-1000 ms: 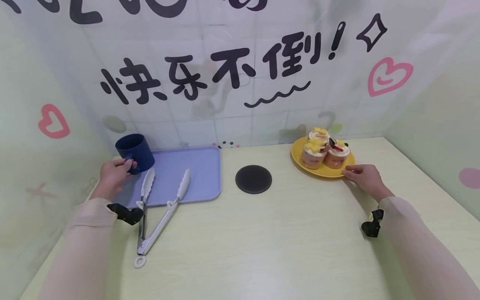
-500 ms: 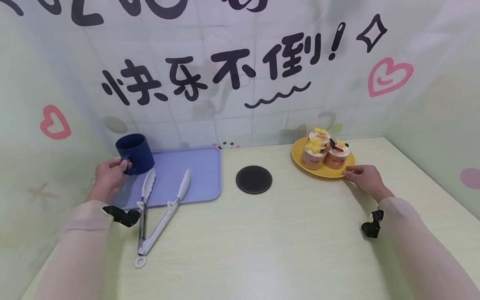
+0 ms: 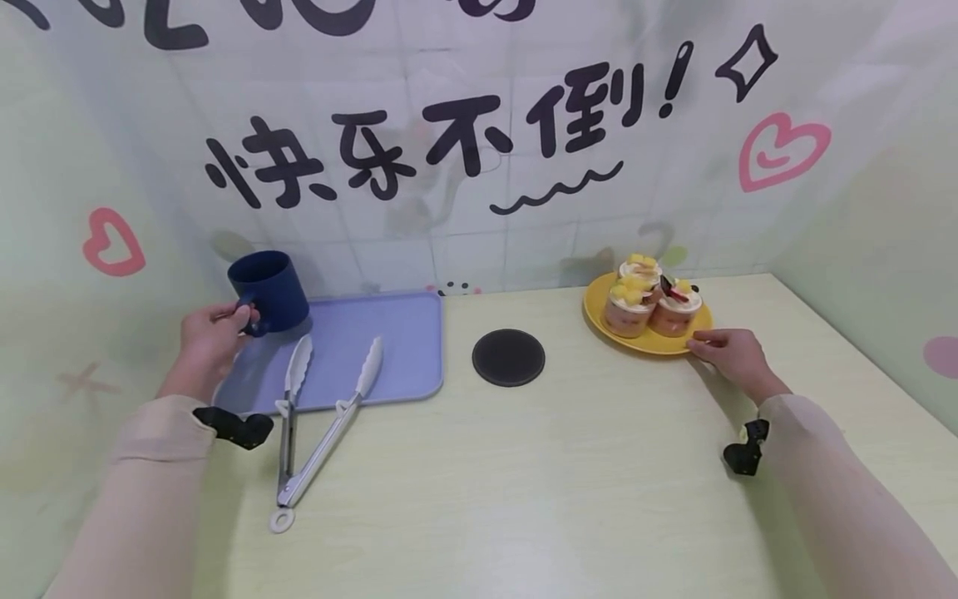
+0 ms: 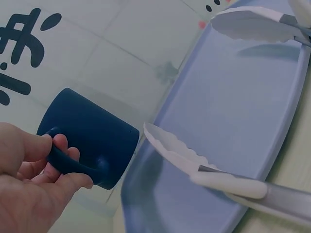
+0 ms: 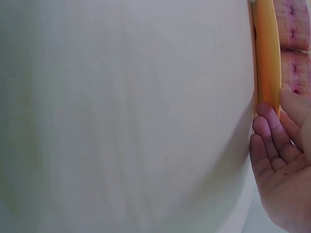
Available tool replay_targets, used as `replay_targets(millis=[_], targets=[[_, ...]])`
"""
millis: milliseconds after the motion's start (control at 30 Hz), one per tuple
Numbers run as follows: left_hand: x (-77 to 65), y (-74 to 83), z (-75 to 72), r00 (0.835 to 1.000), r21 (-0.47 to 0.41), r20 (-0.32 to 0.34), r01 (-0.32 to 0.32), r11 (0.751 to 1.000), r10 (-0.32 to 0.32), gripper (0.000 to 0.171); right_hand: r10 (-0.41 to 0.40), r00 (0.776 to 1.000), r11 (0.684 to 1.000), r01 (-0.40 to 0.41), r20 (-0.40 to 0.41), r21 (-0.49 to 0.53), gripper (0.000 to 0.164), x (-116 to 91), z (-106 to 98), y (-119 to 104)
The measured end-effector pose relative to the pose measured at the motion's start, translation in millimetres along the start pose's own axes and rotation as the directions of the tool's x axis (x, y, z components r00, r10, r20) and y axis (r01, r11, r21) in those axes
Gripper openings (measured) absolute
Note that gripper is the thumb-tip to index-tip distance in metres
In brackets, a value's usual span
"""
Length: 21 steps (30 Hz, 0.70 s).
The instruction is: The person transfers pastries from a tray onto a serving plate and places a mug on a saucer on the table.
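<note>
My left hand (image 3: pixel 213 339) grips the handle of a dark blue mug (image 3: pixel 274 291) at the back left. In the left wrist view the mug (image 4: pixel 92 136) is upright relative to the wall, over the back left corner of the lilac tray (image 3: pixel 404 366), with fingers curled through its handle. On the right, my right hand (image 3: pixel 732 358) pinches the near right rim of a yellow plate (image 3: pixel 609 331). Three dessert cups (image 3: pixel 675 314) topped with cream and fruit stand on that plate. In the right wrist view, the thumb lies over the plate's rim (image 5: pixel 268 58) and the fingers are below it.
Silver tongs (image 3: pixel 323 453) with white scalloped tips lie spread open, their tips over the tray and their ring end on the pale wooden table (image 3: pixel 524 491). A round black coaster (image 3: pixel 509 358) lies between tray and plate. A printed backdrop (image 3: pixel 464 241) stands along the back.
My left hand has raised the mug slightly and shifted a little left, showing more of the tray beneath. The right hand keeps its hold on the plate, which has hardly moved.
</note>
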State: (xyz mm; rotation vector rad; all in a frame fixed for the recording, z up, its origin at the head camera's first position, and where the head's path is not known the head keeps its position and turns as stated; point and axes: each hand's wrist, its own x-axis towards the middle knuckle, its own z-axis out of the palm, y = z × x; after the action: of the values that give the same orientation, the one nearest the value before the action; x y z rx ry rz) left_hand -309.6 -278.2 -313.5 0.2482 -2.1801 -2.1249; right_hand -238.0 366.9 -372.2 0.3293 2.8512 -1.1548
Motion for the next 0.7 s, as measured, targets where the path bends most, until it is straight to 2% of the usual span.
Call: replay_targets(millis=[333,700], targets=[[-4.7,6.2,-4.0,0.999,-0.056,0.040,0.008,0.998,-0.005,0.009,0.039,0.998,0.999,-0.040,0.050,0.025,0.060,1.0,-7.3,-2.8],[-10.7,10.2,-4.0,0.997,-0.126,0.072,0.010,0.992,-0.001,0.009,-0.021,0.999,0.998,0.019,0.038,0.053,0.061,-7.2,-14.1,-1.7]])
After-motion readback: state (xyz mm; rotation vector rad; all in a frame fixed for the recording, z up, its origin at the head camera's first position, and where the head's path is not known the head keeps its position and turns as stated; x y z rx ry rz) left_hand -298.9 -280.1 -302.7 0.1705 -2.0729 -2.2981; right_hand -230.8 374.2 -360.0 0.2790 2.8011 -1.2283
